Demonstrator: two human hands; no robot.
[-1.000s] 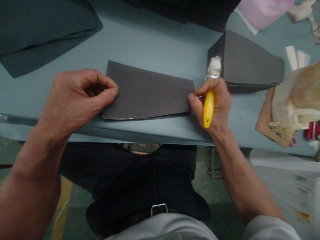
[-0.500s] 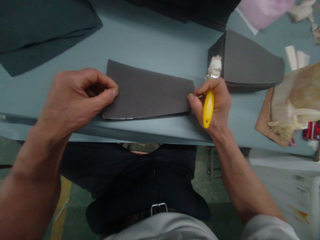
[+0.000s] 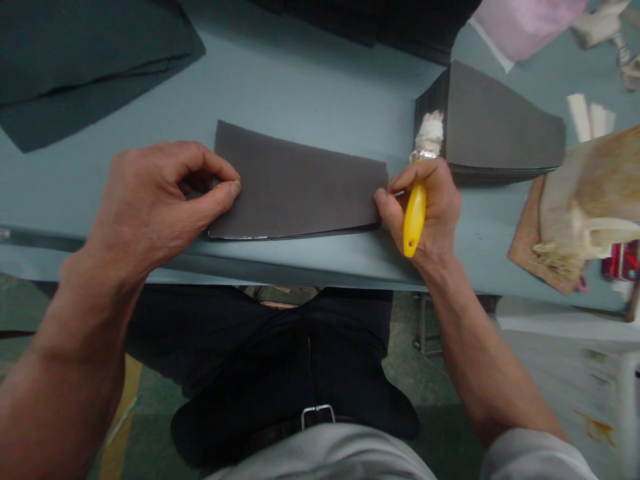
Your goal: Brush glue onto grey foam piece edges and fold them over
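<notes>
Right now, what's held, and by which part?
Left hand: tapered dark sheet, by its left end. Right hand: the sheet's narrow right end, plus a paintbrush by its yellow handle.

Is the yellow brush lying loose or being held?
Held: the right hand grips the brush, its handle poking out towards the person.

Left forearm and right forearm angle inward, left fingers and right fingers curled, pinching
</notes>
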